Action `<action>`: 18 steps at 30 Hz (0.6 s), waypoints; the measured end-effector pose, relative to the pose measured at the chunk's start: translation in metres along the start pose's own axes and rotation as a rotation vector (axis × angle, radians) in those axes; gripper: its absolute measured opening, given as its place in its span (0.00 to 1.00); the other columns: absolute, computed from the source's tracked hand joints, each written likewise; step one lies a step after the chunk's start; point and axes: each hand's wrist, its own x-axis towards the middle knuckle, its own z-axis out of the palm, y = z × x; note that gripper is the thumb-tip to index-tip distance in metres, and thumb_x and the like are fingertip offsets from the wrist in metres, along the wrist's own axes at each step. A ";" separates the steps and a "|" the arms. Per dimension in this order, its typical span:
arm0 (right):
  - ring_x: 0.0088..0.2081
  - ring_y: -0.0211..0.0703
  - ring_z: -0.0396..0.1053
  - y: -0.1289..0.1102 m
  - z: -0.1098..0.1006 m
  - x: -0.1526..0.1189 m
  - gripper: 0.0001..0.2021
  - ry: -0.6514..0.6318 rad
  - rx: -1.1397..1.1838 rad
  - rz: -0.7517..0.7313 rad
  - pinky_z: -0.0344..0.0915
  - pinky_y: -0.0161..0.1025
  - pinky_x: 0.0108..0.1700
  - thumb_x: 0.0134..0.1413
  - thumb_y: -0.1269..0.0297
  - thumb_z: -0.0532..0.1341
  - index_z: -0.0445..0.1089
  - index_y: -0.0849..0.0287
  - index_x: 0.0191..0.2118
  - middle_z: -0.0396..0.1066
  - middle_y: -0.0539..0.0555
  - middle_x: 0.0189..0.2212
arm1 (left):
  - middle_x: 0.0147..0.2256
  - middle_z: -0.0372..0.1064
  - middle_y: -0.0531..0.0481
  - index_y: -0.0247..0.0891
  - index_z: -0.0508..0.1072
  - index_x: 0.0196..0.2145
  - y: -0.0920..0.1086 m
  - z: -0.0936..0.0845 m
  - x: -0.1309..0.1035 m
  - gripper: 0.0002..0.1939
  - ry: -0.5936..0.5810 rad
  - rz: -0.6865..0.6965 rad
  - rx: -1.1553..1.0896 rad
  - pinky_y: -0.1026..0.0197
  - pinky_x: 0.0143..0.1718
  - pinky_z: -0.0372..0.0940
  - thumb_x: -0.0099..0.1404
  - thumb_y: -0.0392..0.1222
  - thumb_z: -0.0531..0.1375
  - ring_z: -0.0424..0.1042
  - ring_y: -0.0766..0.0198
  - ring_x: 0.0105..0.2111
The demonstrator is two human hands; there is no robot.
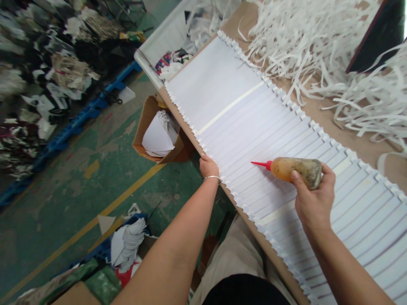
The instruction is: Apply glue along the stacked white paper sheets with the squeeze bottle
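My right hand (314, 199) is wrapped round a stained squeeze bottle (297, 169) of amber liquid with a red pointed nozzle, tipped sideways. The nozzle points left over overlapping white sheets (235, 131) that lie in a long stepped row with notched edges. A cream strip (232, 108) crosses the sheets at the far part, and similar strips cross nearer by. At the near edge of the table, my left hand (208, 167) rests against the border of the sheets, fingers curled; what lies under its fingertips is hidden.
Loose white strips (305, 46) pile up on the brown tabletop (346, 146) behind the sheets. Below the table edge stands a cardboard box (141, 131) with white pieces in it. A white bin (159, 38) of scraps adjoins the far end. Scrap heaps lie along a blue pallet (76, 123).
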 end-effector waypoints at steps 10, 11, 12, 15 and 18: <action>0.55 0.52 0.67 -0.027 0.024 -0.043 0.36 -0.110 -0.048 -0.042 0.65 0.55 0.60 0.52 0.50 0.72 0.62 0.54 0.63 0.65 0.57 0.55 | 0.47 0.77 0.43 0.35 0.77 0.48 0.003 -0.001 -0.003 0.19 -0.019 -0.016 0.008 0.46 0.54 0.70 0.76 0.54 0.58 0.77 0.57 0.47; 0.56 0.53 0.67 -0.027 0.027 -0.047 0.35 -0.124 -0.050 -0.070 0.65 0.55 0.60 0.53 0.50 0.72 0.63 0.54 0.63 0.65 0.57 0.55 | 0.48 0.76 0.43 0.36 0.76 0.49 0.003 -0.001 -0.003 0.18 -0.020 -0.019 0.008 0.46 0.54 0.71 0.76 0.54 0.59 0.76 0.56 0.48; 0.56 0.53 0.66 -0.028 0.029 -0.051 0.35 -0.135 -0.055 -0.103 0.64 0.56 0.61 0.53 0.51 0.71 0.63 0.54 0.63 0.65 0.57 0.56 | 0.50 0.75 0.43 0.36 0.76 0.50 0.004 -0.001 -0.003 0.18 -0.020 -0.022 0.007 0.47 0.53 0.71 0.75 0.53 0.60 0.76 0.56 0.48; 0.57 0.53 0.66 -0.026 0.032 -0.061 0.33 -0.163 -0.098 -0.204 0.64 0.56 0.61 0.54 0.53 0.71 0.63 0.53 0.64 0.66 0.58 0.56 | 0.53 0.73 0.42 0.37 0.75 0.53 0.005 -0.001 -0.004 0.17 -0.019 -0.028 0.005 0.47 0.52 0.72 0.74 0.52 0.61 0.75 0.56 0.49; 0.57 0.54 0.70 -0.022 0.027 -0.064 0.35 -0.230 -0.081 -0.281 0.68 0.58 0.59 0.54 0.59 0.70 0.60 0.50 0.66 0.68 0.57 0.56 | 0.53 0.72 0.42 0.37 0.74 0.54 0.005 0.000 -0.004 0.18 -0.016 -0.031 0.003 0.47 0.51 0.73 0.74 0.51 0.61 0.75 0.55 0.49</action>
